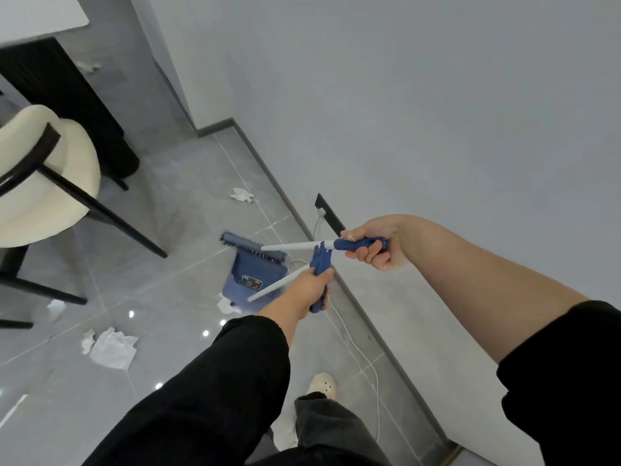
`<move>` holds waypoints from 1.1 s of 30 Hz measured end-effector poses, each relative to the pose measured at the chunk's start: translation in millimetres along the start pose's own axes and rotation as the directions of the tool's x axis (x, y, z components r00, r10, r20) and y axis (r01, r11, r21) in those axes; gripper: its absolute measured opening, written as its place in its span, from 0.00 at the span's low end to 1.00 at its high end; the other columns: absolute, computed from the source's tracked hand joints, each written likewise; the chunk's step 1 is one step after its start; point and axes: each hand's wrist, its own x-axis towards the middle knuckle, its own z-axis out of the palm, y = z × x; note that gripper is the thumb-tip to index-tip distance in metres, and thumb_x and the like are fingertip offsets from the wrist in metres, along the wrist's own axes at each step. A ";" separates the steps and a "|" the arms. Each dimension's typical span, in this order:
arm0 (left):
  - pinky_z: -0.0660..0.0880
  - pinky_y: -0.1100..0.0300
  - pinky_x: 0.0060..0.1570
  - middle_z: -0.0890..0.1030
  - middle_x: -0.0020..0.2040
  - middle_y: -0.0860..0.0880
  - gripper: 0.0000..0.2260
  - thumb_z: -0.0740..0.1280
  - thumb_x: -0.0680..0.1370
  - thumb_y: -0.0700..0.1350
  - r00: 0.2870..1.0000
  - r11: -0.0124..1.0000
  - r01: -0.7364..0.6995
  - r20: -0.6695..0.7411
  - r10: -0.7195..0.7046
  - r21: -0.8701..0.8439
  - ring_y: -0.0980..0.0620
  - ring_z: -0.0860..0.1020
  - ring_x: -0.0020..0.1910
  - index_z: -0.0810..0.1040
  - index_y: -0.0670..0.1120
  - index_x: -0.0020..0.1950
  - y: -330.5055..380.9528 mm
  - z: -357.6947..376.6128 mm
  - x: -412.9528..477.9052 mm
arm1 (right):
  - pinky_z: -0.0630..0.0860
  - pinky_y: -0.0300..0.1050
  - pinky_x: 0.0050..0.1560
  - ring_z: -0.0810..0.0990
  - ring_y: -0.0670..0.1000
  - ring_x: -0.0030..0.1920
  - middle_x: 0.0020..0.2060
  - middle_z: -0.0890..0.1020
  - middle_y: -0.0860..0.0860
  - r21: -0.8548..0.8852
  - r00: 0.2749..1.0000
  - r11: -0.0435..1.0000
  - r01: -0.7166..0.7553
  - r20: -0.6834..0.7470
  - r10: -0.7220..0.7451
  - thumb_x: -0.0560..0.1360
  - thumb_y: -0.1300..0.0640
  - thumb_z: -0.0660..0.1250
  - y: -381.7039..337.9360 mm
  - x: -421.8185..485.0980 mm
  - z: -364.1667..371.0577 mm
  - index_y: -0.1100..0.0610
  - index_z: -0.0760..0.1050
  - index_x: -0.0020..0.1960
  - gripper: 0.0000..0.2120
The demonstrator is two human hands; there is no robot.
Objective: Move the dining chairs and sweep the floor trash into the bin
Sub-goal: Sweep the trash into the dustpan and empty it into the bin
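My right hand (371,247) grips the blue handle of a broom whose white pole runs down to a blue brush head (243,243) on the grey tiles. My left hand (309,287) grips the blue handle of a second white pole that leads to the blue dustpan (258,275), standing right behind the brush near the wall. Crumpled white tissues lie on the floor: one (242,195) beyond the brush, one (226,304) at the dustpan's near edge, a larger heap (111,346) at left. A cream dining chair (43,176) with black legs stands at left.
A white tabletop (33,15) on a dark ribbed base (74,105) fills the top left, with another tissue (89,66) beside it. The wall and skirting run diagonally at right, with a black socket plate (331,213) and a white cable (354,344) on the floor. My shoe (324,385) is below.
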 end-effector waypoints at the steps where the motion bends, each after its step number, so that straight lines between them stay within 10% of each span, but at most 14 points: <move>1: 0.68 0.62 0.28 0.69 0.31 0.48 0.08 0.61 0.81 0.47 0.999 0.997 -0.024 -0.031 0.026 0.068 0.53 0.67 0.27 0.69 0.46 0.44 4.2 -7.2 1.0 | 0.54 0.31 0.15 0.62 0.43 0.14 0.20 0.70 0.50 -0.014 1.000 1.000 0.006 -0.002 -0.006 0.80 0.48 0.62 -2.2 1.0 -2.4 0.60 0.71 0.42 0.16; 9: 0.64 0.61 0.28 0.70 0.29 0.47 0.11 0.67 0.76 0.46 0.880 0.955 -0.256 -0.374 0.293 0.148 0.50 0.67 0.27 0.71 0.47 0.35 60.3 -102.5 -17.6 | 0.52 0.33 0.17 0.58 0.44 0.15 0.20 0.66 0.48 -0.189 0.988 0.975 0.120 -0.073 -0.136 0.79 0.46 0.63 -14.2 7.7 -0.6 0.60 0.70 0.45 0.17; 19: 0.66 0.60 0.30 0.71 0.29 0.49 0.14 0.65 0.77 0.47 0.845 0.897 -0.205 -0.392 0.365 0.393 0.51 0.69 0.28 0.71 0.46 0.32 82.1 -207.0 -43.2 | 0.51 0.35 0.21 0.55 0.45 0.18 0.24 0.63 0.49 -0.217 0.922 0.921 0.323 -0.146 -0.358 0.78 0.44 0.64 -50.2 27.4 82.9 0.56 0.70 0.40 0.16; 33: 0.58 0.63 0.25 0.65 0.28 0.47 0.07 0.65 0.76 0.42 0.881 0.964 -0.134 -0.418 0.221 0.228 0.52 0.61 0.24 0.71 0.42 0.40 170.5 -328.8 23.6 | 0.56 0.36 0.26 0.57 0.48 0.24 0.26 0.63 0.51 -0.216 0.856 0.891 0.400 -0.259 -0.447 0.77 0.50 0.65 -232.7 153.2 131.9 0.55 0.71 0.44 0.09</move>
